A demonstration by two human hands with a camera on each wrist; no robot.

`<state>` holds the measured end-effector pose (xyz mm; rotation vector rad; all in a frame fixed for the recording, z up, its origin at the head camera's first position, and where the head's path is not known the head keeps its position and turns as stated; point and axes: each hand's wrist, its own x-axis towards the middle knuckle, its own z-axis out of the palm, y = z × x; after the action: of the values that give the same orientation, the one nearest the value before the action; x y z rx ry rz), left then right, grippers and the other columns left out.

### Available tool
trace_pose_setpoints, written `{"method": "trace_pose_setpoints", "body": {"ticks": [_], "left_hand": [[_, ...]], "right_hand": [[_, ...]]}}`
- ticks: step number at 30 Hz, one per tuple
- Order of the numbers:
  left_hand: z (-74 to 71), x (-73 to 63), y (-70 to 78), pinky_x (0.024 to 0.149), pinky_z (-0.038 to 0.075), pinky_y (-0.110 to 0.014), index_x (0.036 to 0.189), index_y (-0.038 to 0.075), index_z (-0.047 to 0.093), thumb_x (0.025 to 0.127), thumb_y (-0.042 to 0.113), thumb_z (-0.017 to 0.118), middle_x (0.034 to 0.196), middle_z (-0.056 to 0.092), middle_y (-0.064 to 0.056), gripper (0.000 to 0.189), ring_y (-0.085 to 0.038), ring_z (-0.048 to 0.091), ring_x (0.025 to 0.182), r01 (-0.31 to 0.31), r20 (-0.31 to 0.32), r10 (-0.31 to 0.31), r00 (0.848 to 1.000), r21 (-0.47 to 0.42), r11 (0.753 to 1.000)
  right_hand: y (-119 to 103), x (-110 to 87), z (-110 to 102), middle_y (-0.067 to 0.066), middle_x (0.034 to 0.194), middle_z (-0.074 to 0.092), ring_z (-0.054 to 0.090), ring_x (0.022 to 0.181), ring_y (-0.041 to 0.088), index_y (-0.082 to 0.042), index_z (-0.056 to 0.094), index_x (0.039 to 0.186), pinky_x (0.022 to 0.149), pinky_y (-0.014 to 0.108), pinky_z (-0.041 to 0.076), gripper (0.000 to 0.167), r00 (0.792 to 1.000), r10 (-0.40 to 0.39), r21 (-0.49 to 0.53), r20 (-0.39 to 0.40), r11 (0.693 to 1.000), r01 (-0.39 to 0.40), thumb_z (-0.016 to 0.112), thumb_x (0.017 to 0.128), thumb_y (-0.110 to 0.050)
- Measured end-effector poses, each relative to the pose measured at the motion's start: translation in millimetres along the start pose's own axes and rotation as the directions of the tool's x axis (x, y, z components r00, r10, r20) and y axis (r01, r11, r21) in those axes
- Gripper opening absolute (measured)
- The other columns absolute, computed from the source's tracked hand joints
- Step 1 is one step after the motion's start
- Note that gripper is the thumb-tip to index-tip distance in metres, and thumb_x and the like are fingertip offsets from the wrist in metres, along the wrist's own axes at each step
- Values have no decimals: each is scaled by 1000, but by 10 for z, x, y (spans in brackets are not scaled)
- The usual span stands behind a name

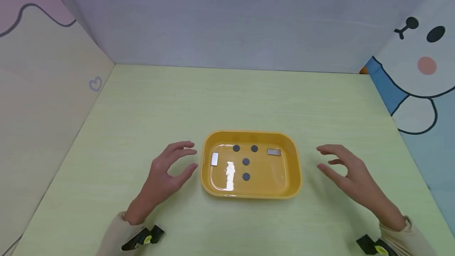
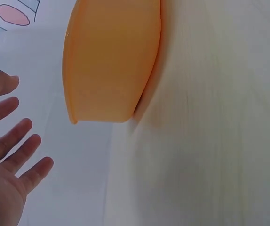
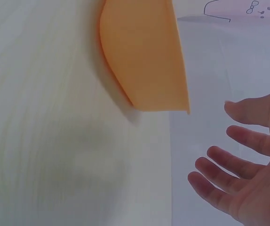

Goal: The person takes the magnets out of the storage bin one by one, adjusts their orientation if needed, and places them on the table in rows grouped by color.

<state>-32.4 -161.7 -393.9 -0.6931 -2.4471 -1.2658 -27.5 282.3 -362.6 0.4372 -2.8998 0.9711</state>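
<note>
A yellow tray (image 1: 263, 191) with rounded corners stands on the table in the head view. Inside it lie several dark round discs (image 1: 246, 161), a silvery rectangular piece (image 1: 215, 159) at the left and another silvery rectangular piece (image 1: 274, 152) at the upper right. My left hand (image 1: 165, 173) hovers just left of the tray, fingers spread and holding nothing. On the other side my right hand (image 1: 350, 175) is held apart from the rim, its fingers loosely bent around air. Both wrist views show the tray's outer wall (image 2: 111, 61) beyond the fingers, untouched.
The pale green table (image 1: 234, 98) extends around the tray. A plain wall (image 1: 231, 19) rises at the back, with printed panels along the left and right sides. Dark wrist straps (image 1: 142, 238) sit on both sleeves.
</note>
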Motion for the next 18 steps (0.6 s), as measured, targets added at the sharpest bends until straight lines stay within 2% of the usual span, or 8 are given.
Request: {"method": "trace_pose_setpoints", "body": {"ticks": [4,7,15,18], "left_hand": [[30,-8,22,97,42,-21,109,12,66,81,21,73,120,58,-8,30,-24,55,111,-116,-8,116,993,-55,992],[60,-11,40,98,42,-23,108,9,67,85,29,70,118,59,-9,31,-25,54,110,-178,-10,178,984,-73,981],[134,-36,73,94,45,-27,107,12,67,83,27,72,113,60,-10,29,-25,55,107,-245,3,247,969,-138,960],[141,-26,129,94,45,-26,103,10,67,82,23,73,110,60,-12,26,-26,56,105,-276,-2,279,960,-157,948]], "right_hand": [[-87,3,-20,-2,116,58,50,103,0,-14,57,123,77,8,46,41,1000,-13,36,-1,999,13,70,84,-10],[-161,14,-27,-3,114,59,51,102,2,-15,58,121,77,7,45,39,1000,-26,56,4,998,26,70,85,-10],[-313,60,-11,-6,111,59,55,99,5,-15,59,117,76,13,49,35,998,-57,87,35,995,54,70,84,-8],[-352,82,5,-7,111,59,55,99,8,-15,60,115,75,15,51,33,997,-64,96,46,994,59,70,85,-9]]}}
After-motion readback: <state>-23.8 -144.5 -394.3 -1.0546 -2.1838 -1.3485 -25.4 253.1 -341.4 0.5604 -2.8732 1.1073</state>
